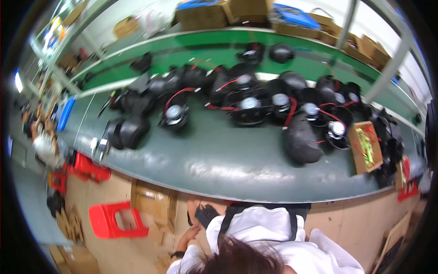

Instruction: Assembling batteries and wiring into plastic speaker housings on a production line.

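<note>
In the head view, your work looks part-done: several black shells on the bench carry round speakers, while others show none and probably remain. The large curved shell lies right of centre, long axis running away from you, near end angled rightward. Your left hand sits below the bench; I can't tell whether it's gripping. Your right hand is hidden.

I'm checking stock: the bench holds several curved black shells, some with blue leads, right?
Not quite: the leads are red, not blue, as the head view shows. The bench does hold several curved black shells.
</note>
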The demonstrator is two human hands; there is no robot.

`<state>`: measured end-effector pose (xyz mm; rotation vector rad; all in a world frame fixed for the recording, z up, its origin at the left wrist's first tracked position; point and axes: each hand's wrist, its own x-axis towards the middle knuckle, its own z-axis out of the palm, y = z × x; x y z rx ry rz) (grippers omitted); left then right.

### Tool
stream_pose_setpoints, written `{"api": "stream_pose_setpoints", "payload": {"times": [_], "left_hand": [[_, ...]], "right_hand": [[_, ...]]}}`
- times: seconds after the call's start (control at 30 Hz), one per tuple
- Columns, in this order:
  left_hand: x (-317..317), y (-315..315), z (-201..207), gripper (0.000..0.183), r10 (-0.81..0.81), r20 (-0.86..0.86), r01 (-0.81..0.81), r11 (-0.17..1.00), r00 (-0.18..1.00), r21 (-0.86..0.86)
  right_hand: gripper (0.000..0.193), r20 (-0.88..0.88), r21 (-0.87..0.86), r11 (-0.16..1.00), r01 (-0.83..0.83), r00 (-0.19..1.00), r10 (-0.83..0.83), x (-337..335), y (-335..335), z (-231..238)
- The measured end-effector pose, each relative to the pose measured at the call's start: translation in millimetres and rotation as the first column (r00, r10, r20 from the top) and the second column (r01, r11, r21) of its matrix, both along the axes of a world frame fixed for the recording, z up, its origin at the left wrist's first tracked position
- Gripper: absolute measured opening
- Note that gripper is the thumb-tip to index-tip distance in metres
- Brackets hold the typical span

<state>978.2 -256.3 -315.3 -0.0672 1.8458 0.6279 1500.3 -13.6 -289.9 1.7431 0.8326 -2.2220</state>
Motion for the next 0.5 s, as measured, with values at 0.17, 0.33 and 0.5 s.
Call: {"api": "stream_pose_setpoints", "payload": {"times": [0.17,0.33,0.5], "left_hand": [[-1.5,-2.6,37.0,0.022,0.050,0.012,-0.050,0.997,0.999,0.061],[-33.0,80.4,18.6,0.023,-0.181,0.037,0.172,0.969,0.983,0.177],[-44.6,134.2,-1.2,0.024,-0.400,0.074,0.369,0.891,0.913,0.264]], "right_hand": [[0.049,-0.069,0.092,0.981,-0.173,0.981,0.180,-21.5,29.0,-20.8],[0.047,-0.096,0.238,0.969,-0.070,0.991,0.095,117.9,-63.9,-112.5],[0.045,-0.095,0.347,0.938,0.017,0.995,0.017,133.7,-150.0,-162.9]]}}
